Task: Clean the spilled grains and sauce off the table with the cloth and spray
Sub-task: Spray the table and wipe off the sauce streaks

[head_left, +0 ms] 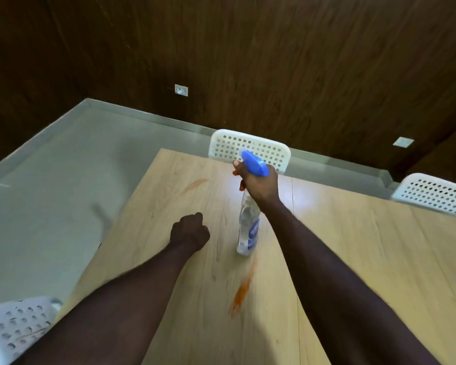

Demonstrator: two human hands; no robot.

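My right hand (pixel 259 184) grips the neck of a clear spray bottle (pixel 248 227) with a blue trigger head (pixel 254 163), holding it above the light wooden table (pixel 353 259). The nozzle points toward the far left. My left hand (pixel 190 231) is curled in a fist over the table, left of the bottle, holding nothing that I can see. An orange-red sauce smear (pixel 241 291) lies just below the bottle. A fainter sauce streak (pixel 194 185) marks the far left part of the table. No cloth or grains are visible.
A white perforated chair (pixel 248 147) stands at the table's far edge, another chair (pixel 435 193) at the right, a third chair (pixel 16 327) at the near left. Grey floor (pixel 50 193) lies left of the table, with dark wood-panelled walls behind.
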